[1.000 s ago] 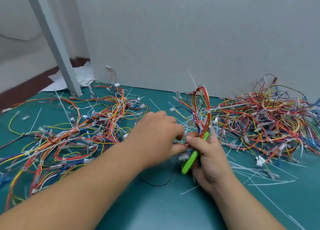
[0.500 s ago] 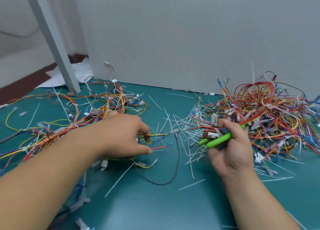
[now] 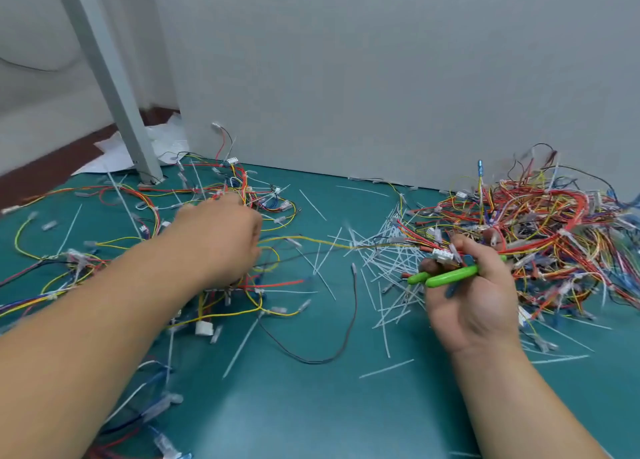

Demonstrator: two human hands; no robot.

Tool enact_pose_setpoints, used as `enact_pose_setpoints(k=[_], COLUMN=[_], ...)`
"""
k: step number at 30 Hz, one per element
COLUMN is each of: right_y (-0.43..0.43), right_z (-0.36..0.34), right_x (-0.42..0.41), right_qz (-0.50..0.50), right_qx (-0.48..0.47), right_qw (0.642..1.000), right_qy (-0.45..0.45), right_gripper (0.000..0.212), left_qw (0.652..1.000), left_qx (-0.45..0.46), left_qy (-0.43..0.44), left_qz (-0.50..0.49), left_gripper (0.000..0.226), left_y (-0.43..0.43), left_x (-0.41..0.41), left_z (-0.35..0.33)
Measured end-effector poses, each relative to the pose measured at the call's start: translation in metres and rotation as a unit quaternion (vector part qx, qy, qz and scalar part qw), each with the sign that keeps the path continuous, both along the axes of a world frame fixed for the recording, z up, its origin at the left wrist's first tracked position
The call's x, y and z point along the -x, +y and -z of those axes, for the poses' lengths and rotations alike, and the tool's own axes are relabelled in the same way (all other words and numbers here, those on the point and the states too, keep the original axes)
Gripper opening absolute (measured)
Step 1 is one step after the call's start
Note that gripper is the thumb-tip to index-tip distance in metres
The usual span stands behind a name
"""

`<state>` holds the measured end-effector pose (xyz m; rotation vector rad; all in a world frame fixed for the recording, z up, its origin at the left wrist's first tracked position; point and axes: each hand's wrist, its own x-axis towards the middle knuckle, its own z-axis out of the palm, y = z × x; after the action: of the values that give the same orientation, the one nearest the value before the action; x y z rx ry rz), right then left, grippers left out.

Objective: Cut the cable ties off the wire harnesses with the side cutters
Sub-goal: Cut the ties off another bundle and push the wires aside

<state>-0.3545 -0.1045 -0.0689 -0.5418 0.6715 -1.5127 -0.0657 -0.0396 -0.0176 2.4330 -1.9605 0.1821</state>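
right hand grips green side cutters at the edge of the tangled harness pile. left hand down among loose wires on teal surface (fingers hidden, blurred; grip unclear). cut ties scattered between.

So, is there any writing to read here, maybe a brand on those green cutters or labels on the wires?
No readable text anywhere.
The green handles of the side cutters, held in the right hand, show no brand.
The white connector beside them is too blurred to show any marking.
The white paper behind the post looks blank.
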Motion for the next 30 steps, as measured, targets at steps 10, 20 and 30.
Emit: enact_pose_setpoints(k=[10,20,30], right_y=[-0.006,0.005,0.016], right_z=[-0.005,0.001,0.008], right_x=[0.009,-0.004,-0.021], right_qz=[0.041,0.016,0.007], right_qx=[-0.013,0.035,0.127], right_qw=[0.998,0.997,0.978], right_qy=[-0.041,0.061,0.163], right_gripper=[0.007,0.041,0.046], left_qw=[0.984,0.976,0.852], left_qx=[-0.153,0.188,0.29], left_qy=[0.075,0.082,0.417], left_qz=[0.041,0.071,0.13], left_gripper=[0.08,0.034,0.017], left_y=[-0.001,-0.011,-0.021], left_x=[0.018,0.038,0.07], left_z=[-0.006,0.008,-0.035])
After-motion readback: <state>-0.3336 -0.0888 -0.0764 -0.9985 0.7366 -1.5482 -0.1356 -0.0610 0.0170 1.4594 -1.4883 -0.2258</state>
